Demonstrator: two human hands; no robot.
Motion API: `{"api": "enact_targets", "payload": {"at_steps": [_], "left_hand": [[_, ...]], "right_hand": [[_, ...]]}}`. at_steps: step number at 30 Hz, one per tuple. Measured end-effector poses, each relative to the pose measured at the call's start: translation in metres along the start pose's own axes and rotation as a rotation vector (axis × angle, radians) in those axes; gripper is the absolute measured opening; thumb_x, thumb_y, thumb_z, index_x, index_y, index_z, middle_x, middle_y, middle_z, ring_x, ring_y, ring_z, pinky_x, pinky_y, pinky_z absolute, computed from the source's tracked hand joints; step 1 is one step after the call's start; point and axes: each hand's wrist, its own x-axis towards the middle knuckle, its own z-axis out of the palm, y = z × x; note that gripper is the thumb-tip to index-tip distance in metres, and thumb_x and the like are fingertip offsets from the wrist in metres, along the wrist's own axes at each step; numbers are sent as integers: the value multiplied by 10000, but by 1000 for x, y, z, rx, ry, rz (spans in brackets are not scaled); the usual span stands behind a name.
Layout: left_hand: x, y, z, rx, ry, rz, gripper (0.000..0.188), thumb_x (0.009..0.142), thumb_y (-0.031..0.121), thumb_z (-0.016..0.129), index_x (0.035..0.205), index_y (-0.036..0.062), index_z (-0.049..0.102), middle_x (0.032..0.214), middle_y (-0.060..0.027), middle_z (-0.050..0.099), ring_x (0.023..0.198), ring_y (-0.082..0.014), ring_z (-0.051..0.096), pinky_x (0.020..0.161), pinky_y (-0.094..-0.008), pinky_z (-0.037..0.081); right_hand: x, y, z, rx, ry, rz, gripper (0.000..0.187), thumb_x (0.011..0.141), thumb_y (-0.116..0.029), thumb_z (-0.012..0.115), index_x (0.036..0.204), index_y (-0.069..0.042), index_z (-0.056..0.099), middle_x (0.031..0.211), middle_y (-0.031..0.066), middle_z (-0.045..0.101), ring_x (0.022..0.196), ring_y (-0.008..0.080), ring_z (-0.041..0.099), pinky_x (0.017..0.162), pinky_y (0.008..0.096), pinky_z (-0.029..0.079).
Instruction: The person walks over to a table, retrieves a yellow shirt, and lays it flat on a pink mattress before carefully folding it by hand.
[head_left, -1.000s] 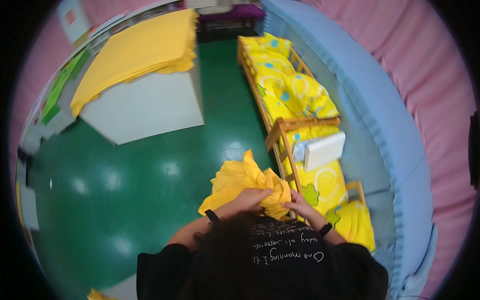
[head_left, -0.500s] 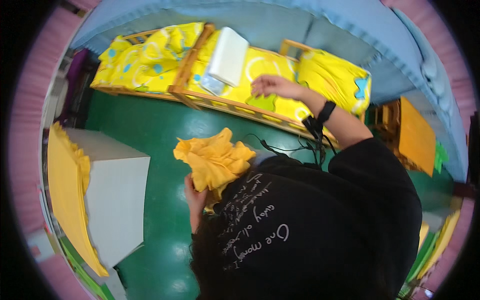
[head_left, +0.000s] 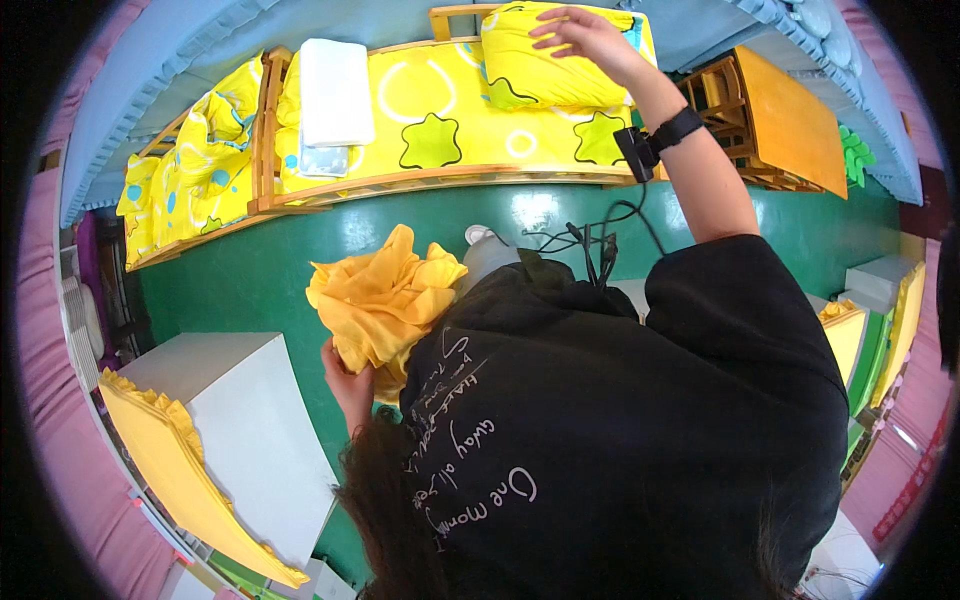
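My left hand point(head_left: 349, 384) grips a crumpled orange-yellow cloth point(head_left: 383, 296) from below, bunched against the front of my black top. Part of my fingers is hidden beneath its folds. My right hand point(head_left: 585, 40) is stretched out over the far side, holding nothing, with its fingers apart. Beneath or just behind it is a yellow patterned quilt point(head_left: 555, 75), folded in a heap at the right end of a small wooden bed point(head_left: 450, 172). Whether the fingers touch the quilt I cannot tell. A black strap with a small device point(head_left: 650, 145) sits on my right wrist.
A white pillow or pad point(head_left: 335, 95) lies at the bed's left end, beside another bed with rumpled yellow bedding point(head_left: 215, 140). A wooden cabinet point(head_left: 790, 120) stands right. White box-like furniture with a yellow frilled cover point(head_left: 190, 455) is at left. Black cables point(head_left: 598, 250) hang near me.
The view has swung so the bed sits more squarely ahead. My right hand has moved from over the bed's middle to the folded quilt. My left hand keeps the cloth.
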Motion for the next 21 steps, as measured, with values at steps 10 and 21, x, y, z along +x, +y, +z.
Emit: {"api": "enact_targets", "payload": {"at_steps": [10, 21], "left_hand": [[23, 40, 39, 47, -17, -8, 540, 661, -43, 623, 1144, 9, 386, 1041, -107, 541, 972, -168, 518, 849, -281, 394], [-7, 10, 24, -51, 148, -108, 553, 672, -18, 647, 1154, 22, 377, 1032, -102, 550, 961, -162, 525, 829, -274, 407]], "right_hand": [[25, -38, -53, 29, 103, 66, 248, 858, -126, 447, 1067, 0, 487, 978, 95, 578, 896, 173, 567, 743, 272, 451], [94, -39, -21, 40, -89, 1, 233, 847, -116, 444, 1054, -14, 476, 956, 77, 593, 849, 152, 580, 718, 268, 461]]}}
